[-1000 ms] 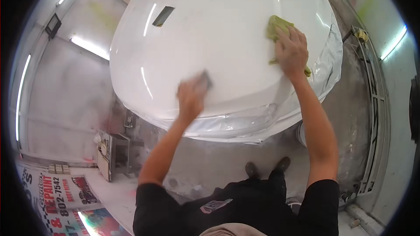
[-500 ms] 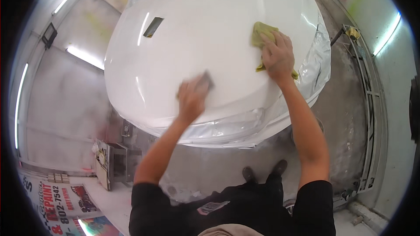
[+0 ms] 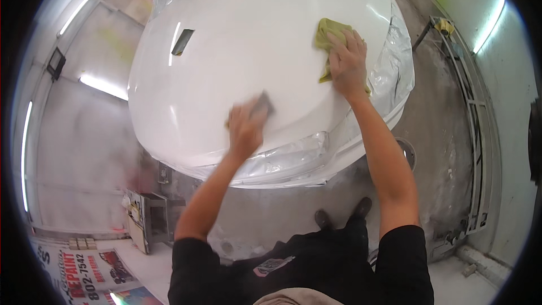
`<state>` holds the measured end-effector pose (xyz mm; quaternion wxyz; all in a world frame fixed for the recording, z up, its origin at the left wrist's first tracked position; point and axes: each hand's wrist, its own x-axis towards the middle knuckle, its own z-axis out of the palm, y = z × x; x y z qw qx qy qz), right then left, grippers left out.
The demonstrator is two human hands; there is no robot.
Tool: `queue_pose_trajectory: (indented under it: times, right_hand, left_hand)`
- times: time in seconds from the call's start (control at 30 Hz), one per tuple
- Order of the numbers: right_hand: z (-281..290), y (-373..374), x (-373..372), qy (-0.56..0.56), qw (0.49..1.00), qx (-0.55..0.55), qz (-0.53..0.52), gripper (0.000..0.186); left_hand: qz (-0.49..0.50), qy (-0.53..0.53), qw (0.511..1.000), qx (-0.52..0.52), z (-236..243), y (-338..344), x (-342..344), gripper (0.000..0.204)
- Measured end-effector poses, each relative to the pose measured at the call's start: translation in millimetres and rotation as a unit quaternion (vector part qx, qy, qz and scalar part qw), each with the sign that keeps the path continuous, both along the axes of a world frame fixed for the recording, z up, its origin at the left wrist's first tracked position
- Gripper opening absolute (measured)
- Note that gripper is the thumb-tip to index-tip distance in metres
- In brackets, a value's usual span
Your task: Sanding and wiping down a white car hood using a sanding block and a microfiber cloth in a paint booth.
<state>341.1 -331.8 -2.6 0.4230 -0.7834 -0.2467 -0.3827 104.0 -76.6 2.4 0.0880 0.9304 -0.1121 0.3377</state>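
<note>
A white car hood [image 3: 254,34] fills the upper middle, with crumpled clear plastic sheeting [image 3: 389,70] along its right and near edges. My left hand [image 3: 244,127] is closed on a grey pad [image 3: 263,103], blurred, against the lower middle of the hood. My right hand [image 3: 349,65], fingers bent, presses a yellow-green cloth [image 3: 329,29] onto the hood's right side. A small dark grey rectangular piece [image 3: 183,42] lies flat on the upper left of the hood, apart from both hands.
Metal racks [image 3: 474,124] run along the right wall, a cabinet [image 3: 147,220] stands at lower left beside a banner [image 3: 96,271], and a round container [image 3: 408,152] sits by the hood's right side. Grey concrete floor [image 3: 265,214] lies under my feet.
The hood and surroundings have shifted left in the view. My right hand and the cloth appear further left; my left hand stays in much the same spot, blurred with motion throughout.
</note>
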Motion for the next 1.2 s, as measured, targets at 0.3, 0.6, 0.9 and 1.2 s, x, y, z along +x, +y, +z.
queue_pose_trajectory:
  times: [0.3,0.6,0.9,1.2]
  right_hand:
    - [11,29,-11,-0.008,1.0,0.022,0.015,0.044]
    - [1,16,1,-0.033,0.999,0.031,0.027,0.044]
    - [-20,-11,9,-0.027,0.999,0.004,0.022,0.044]
    - [10,7,-3,-0.033,0.996,0.061,0.062,0.044]
  left_hand:
    - [0.166,0.024,0.986,0.022,99,8,224,0.018]
    - [-0.056,0.007,0.997,0.054,26,-43,43,0.03]
    - [-0.005,0.021,0.995,0.092,30,-74,131,0.033]
    - [0.001,0.002,0.997,0.078,87,-33,221,0.024]
